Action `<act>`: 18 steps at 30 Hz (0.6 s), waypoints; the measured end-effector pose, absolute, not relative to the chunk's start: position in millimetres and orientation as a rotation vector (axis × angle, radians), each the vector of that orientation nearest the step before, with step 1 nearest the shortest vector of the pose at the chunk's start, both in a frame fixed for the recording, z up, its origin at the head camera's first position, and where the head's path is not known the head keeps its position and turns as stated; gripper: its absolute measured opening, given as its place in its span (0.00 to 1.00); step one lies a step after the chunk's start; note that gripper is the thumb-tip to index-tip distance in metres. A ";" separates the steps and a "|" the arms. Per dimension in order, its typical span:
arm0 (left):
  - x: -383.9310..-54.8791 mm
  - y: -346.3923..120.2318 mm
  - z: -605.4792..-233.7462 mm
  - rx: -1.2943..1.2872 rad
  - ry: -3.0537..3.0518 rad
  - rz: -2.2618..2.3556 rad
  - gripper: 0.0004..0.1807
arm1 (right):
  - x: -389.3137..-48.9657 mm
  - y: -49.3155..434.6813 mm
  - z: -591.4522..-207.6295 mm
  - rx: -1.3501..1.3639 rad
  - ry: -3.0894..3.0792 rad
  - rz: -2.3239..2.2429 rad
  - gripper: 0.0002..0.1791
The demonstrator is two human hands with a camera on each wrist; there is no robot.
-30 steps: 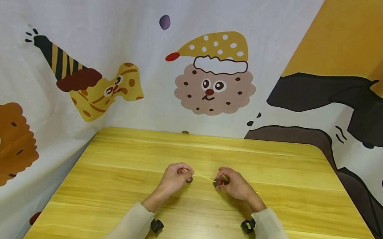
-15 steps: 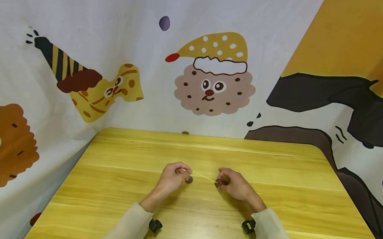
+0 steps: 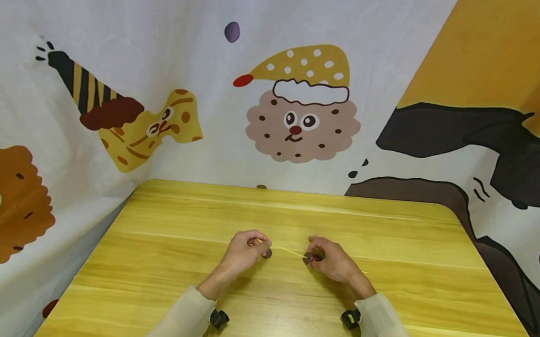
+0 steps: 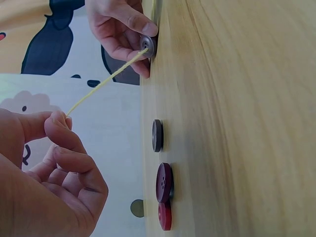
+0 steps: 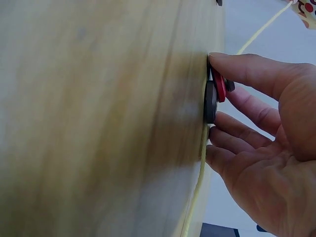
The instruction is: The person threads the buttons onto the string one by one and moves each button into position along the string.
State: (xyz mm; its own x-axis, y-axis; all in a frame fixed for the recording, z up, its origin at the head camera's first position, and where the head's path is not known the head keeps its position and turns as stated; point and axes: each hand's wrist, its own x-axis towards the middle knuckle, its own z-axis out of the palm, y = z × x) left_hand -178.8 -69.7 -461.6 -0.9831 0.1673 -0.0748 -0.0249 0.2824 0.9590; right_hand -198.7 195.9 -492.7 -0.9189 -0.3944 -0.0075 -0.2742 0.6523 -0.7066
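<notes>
My left hand (image 3: 243, 251) pinches a thin yellow string (image 4: 106, 80) between thumb and forefinger, raised above the table. The string runs straight to a dark brown button (image 4: 147, 45) with small holes and enters one of them. My right hand (image 3: 334, 259) holds that button by its edge at the tabletop. A red button (image 5: 218, 85) and a dark button (image 5: 211, 102) are stacked near the right thumb and fingers. The string's other stretch (image 5: 199, 182) comes out from under the right hand along the table.
On the wooden table (image 3: 268, 316), near the left hand, loose buttons stand out in the left wrist view: a dark one (image 4: 157, 136), a maroon one (image 4: 164, 182) and a red one (image 4: 165, 216). A printed cartoon cloth (image 3: 190, 35) hangs behind the table.
My left hand has shifted very slightly left, with the string still pinched. The brown button in my right hand has moved a touch to the right.
</notes>
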 end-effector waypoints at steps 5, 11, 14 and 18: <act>-178.5 -69.3 -461.4 0.140 2.389 1.787 0.09 | -198.6 196.0 -492.2 -0.551 2.710 -1.116 0.14; -177.4 -68.8 -459.7 0.142 2.387 1.784 0.08 | -198.6 194.8 -492.0 -0.541 2.701 -1.133 0.14; -177.1 -68.2 -459.9 0.153 2.371 1.795 0.08 | -198.6 195.2 -492.5 -0.550 2.689 -1.138 0.14; -177.5 -67.1 -460.9 0.163 2.339 1.819 0.09 | -198.7 195.2 -492.2 -0.562 2.674 -1.144 0.15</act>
